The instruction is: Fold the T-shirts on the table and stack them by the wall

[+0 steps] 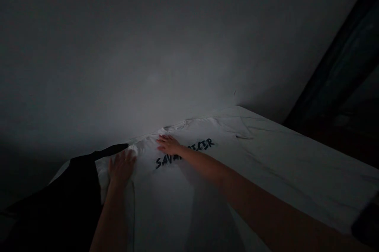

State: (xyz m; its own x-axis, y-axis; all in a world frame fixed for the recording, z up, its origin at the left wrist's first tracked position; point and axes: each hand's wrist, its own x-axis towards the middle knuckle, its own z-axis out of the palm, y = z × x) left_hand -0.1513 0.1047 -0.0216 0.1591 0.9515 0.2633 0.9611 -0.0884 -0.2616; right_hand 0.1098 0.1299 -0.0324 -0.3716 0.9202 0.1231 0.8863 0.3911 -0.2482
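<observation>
Right hand (168, 144) flat on white T-shirt (156, 193), grip wide; left hand (122, 168) on its fold (102, 177), grip unclear.

Matt white cloth: a T-shirt (156, 204) of soft, lightly creased knit, its black lettering (204, 144) printed flat with rough, brushed edges. Beside it, a black garment (53, 200) of dull, smooth fabric. Behind, a wall (148, 55) in smooth matt paint, faintly lit. The dark frame (334, 74) at right is too dim to tell.
</observation>
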